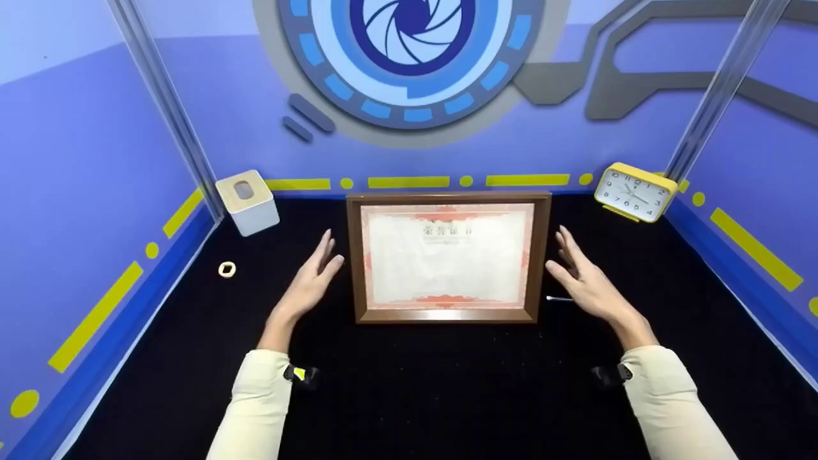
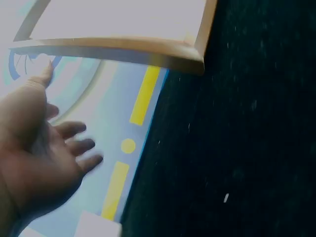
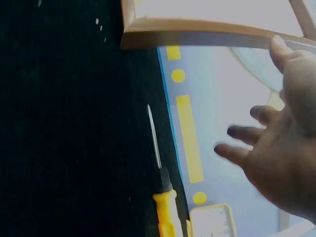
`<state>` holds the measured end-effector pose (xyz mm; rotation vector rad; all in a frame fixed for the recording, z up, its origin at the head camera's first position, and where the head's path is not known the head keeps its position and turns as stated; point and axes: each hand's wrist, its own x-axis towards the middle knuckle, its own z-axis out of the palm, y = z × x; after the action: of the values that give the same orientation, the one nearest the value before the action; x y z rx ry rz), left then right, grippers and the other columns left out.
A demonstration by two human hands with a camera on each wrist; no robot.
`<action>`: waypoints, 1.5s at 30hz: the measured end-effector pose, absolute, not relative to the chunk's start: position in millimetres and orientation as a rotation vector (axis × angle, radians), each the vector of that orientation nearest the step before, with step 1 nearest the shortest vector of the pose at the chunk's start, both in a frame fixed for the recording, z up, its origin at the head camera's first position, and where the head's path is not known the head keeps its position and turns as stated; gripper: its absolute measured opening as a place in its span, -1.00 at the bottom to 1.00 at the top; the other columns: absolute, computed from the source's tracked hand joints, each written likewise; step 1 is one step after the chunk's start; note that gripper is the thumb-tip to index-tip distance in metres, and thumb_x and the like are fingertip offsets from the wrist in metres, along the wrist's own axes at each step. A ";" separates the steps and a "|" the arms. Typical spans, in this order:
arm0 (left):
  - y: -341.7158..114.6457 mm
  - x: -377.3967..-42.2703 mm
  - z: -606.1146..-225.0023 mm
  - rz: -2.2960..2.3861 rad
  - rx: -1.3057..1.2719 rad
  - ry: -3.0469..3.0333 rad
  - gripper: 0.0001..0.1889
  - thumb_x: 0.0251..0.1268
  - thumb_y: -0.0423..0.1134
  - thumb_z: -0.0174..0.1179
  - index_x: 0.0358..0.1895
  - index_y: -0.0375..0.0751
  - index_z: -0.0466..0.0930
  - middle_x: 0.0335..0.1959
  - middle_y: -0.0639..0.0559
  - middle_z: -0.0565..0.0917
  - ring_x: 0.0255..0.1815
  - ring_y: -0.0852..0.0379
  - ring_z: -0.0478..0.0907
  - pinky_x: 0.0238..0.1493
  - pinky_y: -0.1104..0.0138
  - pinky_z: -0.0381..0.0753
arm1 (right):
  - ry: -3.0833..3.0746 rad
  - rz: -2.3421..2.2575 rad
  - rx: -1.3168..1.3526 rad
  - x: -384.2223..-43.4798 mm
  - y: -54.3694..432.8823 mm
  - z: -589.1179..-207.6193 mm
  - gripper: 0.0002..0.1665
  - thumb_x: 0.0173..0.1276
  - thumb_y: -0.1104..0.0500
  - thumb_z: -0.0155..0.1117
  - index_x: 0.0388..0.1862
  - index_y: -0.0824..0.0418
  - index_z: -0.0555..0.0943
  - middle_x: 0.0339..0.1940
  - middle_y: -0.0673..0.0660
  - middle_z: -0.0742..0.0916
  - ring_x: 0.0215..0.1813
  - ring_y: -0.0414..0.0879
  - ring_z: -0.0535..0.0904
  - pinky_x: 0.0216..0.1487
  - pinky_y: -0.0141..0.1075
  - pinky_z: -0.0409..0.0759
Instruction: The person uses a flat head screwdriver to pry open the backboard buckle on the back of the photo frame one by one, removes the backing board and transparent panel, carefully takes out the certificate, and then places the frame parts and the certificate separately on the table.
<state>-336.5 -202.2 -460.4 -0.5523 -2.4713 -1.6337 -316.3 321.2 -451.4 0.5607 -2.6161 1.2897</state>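
Observation:
A brown wooden picture frame (image 1: 447,315) stands on the black table between my hands, holding a cream certificate (image 1: 447,268) with a red border. Beside its left edge is my left hand (image 1: 312,278), fingers spread and a small gap from the wood. My right hand (image 1: 585,281) mirrors it by the right edge, thumb toward the frame. Partly under the right hand in the head view lies a screwdriver (image 3: 154,136), its metal shaft pointing toward the frame; the right wrist view shows its yellow handle (image 3: 168,212). Both palms hold nothing.
A white tissue box (image 1: 257,217) with a wooden top stands at the back left. In front of it lies a small pale ring (image 1: 227,269). At the back right is a yellow alarm clock (image 1: 634,193). Blue printed panels (image 1: 83,191) enclose the table on three sides.

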 end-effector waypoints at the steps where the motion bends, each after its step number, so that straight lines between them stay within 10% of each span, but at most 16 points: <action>1: -200.9 -336.4 -460.0 -1.765 -0.572 -2.400 -0.26 0.61 -0.06 -0.02 0.65 -0.04 -0.20 0.57 -0.24 0.11 0.55 -0.13 0.10 0.49 0.01 0.12 | -2.582 1.398 0.579 -316.6 319.2 -451.1 -0.10 0.61 -0.01 0.04 0.67 -0.11 -0.25 0.63 0.26 0.10 0.52 0.33 0.16 0.43 0.17 0.20; 10: -185.9 -334.0 -457.9 -2.406 -0.518 -2.005 -0.19 0.56 -0.31 0.06 0.65 0.06 -0.24 0.52 -0.38 0.16 0.47 -0.24 0.22 0.33 -0.11 0.36 | -2.287 2.071 0.607 -316.6 306.1 -449.9 0.04 0.58 0.17 0.10 0.66 -0.10 -0.39 0.59 0.42 0.09 0.45 0.34 0.25 0.11 -0.11 0.62; 27: -168.4 -336.4 -459.4 -2.328 -0.522 -2.019 -0.31 0.45 -0.43 0.17 0.57 -0.26 0.10 0.39 -0.30 0.41 0.27 -0.14 0.50 0.12 0.04 0.59 | -2.277 1.862 0.619 -318.6 296.3 -463.2 -0.04 0.43 0.34 0.27 0.65 0.08 0.00 0.38 0.44 0.46 0.15 -0.25 0.60 0.04 -0.35 0.62; 45: -174.7 -332.4 -448.1 -2.342 -0.526 -1.844 -0.33 0.15 -0.74 0.22 0.40 -0.50 0.33 -0.14 -0.05 0.74 -0.13 0.11 0.68 -0.15 0.32 0.69 | -2.260 1.843 0.509 -313.6 289.3 -454.7 -0.25 0.35 0.31 0.38 0.47 0.41 0.32 0.18 0.31 0.66 0.07 -0.20 0.67 0.06 -0.40 0.61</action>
<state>-332.4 -174.7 -448.1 -0.5264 -1.8440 -2.3418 -313.6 289.3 -454.7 0.5092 -2.2600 1.8434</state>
